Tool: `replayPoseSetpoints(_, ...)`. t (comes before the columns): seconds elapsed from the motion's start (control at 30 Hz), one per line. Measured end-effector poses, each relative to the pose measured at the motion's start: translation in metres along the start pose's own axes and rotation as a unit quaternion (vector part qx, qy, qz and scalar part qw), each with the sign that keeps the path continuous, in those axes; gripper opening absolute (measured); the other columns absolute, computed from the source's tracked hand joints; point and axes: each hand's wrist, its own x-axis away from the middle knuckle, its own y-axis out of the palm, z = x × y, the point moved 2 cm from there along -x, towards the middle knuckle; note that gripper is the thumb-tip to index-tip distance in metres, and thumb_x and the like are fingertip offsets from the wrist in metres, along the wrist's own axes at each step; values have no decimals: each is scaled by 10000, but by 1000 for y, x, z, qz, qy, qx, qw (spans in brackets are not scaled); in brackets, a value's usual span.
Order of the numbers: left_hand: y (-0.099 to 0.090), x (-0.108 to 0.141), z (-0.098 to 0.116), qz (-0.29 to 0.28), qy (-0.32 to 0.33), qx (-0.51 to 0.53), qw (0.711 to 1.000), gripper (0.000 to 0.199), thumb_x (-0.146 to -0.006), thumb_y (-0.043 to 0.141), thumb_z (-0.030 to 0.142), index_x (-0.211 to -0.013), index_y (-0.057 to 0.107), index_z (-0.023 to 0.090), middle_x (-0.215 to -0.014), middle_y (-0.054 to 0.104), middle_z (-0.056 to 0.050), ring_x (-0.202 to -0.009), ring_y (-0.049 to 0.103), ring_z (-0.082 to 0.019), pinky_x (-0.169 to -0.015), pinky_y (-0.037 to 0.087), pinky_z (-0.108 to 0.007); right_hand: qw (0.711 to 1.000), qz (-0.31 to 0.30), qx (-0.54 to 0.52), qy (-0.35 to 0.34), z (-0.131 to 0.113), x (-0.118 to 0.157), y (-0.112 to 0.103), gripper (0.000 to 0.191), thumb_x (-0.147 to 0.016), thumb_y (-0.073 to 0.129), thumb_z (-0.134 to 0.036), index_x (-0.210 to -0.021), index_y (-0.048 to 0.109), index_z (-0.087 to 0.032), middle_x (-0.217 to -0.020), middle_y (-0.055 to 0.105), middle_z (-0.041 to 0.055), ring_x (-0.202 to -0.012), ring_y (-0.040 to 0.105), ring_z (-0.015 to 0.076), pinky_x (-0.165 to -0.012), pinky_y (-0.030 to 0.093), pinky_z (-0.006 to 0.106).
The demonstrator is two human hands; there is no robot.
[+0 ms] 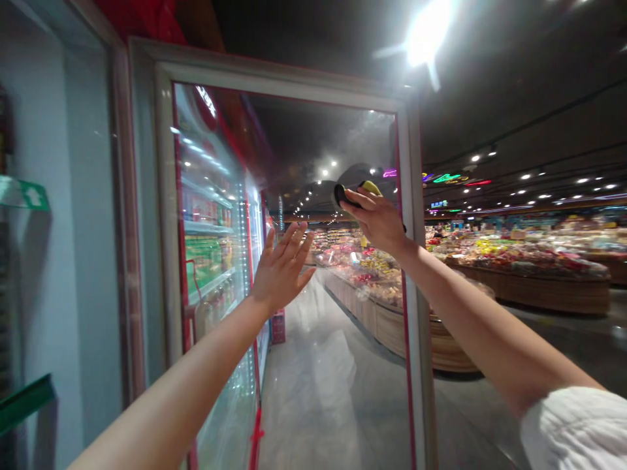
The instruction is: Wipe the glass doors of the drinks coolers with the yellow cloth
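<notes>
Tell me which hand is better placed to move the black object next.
Probably the right hand: it grips the black object by the glass door, while the left hand grips nothing.

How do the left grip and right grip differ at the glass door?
The left grip is open, fingers spread, with nothing visibly held; the right grip closes on a black-and-yellow object. The left grip sits lower, near the middle of the glass door; the right grip is higher, beside its right frame. Both are bare, backs toward the camera.

A ceiling light (428,36) glares; wood-sided counters (533,290) hold colourful goods (531,249).
</notes>
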Motion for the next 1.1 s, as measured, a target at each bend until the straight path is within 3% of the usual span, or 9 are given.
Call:
replayPoseSetpoints(0.13, -8, 1, -13, -15, -15, -22, 1000, 795, -970, 546, 449, -1631, 162, 229, -1688, 268, -115, -1578, 182, -272, -1291, 39, -542, 994, 64, 6, 86, 8, -20, 4, 464, -984, 473, -162, -1402, 616, -301, -1537, 528, 42, -1429, 443, 311, -1172, 391, 560)
replayPoseSetpoints(0.23, -10, 0, -17, -25, -26, -30, 999, 785, -974, 532, 469, -1628, 175, 221, -1693, 257, -109, -1581, 168, -271, -1292, 45, -530, 987, 94, 16, 131, -11, -52, 11, 470, -972, 477, -159, -1405, 617, -277, -1509, 556, 74, -1388, 483, 320, -1141, 407, 578)
replayPoseSetpoints(0.37, -14, 2, -22, -37, -48, -31, 998, 847, -961, 540, 513, -1636, 124, 216, -1700, 237, -104, -1582, 161, -273, -1296, 71, -513, 999, 43, 14, 27, -40, -49, 13, 489, -958, 513, -158, -1409, 596, -328, -1528, 551, 3, -1417, 469, 260, -1162, 382, 541)
replayPoseSetpoints(0.47, -19, 10, -33, -37, -66, -38, 996, 872, -960, 541, 521, -1640, 81, 230, -1705, 223, -100, -1582, 157, -268, -1299, 64, -508, 999, 8, 8, -51, -39, -25, 10, 456, -978, 496, -184, -1394, 596, -343, -1530, 546, -50, -1431, 463, 226, -1160, 386, 498)
replayPoseSetpoints(0.6, -26, 20, -52, -38, -92, -54, 994, 860, -969, 522, 525, -1641, 66, 242, -1711, 198, -103, -1584, 141, -277, -1298, 57, -521, 997, 58, 7, 52, -31, -39, 13, 486, -989, 428, -175, -1434, 569, -308, -1530, 549, -3, -1416, 488, 280, -1125, 403, 527)
replayPoseSetpoints(0.7, -28, 24, -61, -43, -105, -60, 992, 859, -973, 511, 530, -1641, 58, 236, -1711, 195, -113, -1584, 142, -282, -1295, 81, -529, 990, 91, -17, 102, -58, -79, 25, 537, -980, 401, -165, -1494, 504, -279, -1533, 543, 54, -1414, 483, 329, -1117, 386, 589)
replayPoseSetpoints(0.8, -30, 27, -66, -49, -100, -63, 992, 852, -975, 505, 543, -1638, 84, 211, -1709, 193, -133, -1585, 141, -280, -1290, 132, -510, 996, 73, -43, 35, -103, -99, 34, 567, -973, 400, -147, -1518, 466, -288, -1521, 557, 54, -1425, 473, 321, -1130, 373, 587)
replayPoseSetpoints(0.93, -38, 35, -77, -48, -99, -70, 991, 870, -965, 512, 573, -1638, 85, 223, -1706, 204, -138, -1585, 143, -290, -1284, 128, -526, 993, -12, -40, -108, -129, -81, 30, 530, -988, 402, -154, -1485, 500, -311, -1565, 506, 1, -1454, 443, 272, -1154, 369, 512)
replayPoseSetpoints(1.1, -48, 42, -98, -75, -148, -80, 983, 925, -930, 536, 632, -1637, 55, 280, -1714, 199, -97, -1584, 149, -294, -1277, 112, -559, 999, 6, -32, 2, -111, -93, 23, 484, -997, 385, -156, -1430, 563, -279, -1534, 545, 20, -1427, 473, 298, -1140, 365, 536)
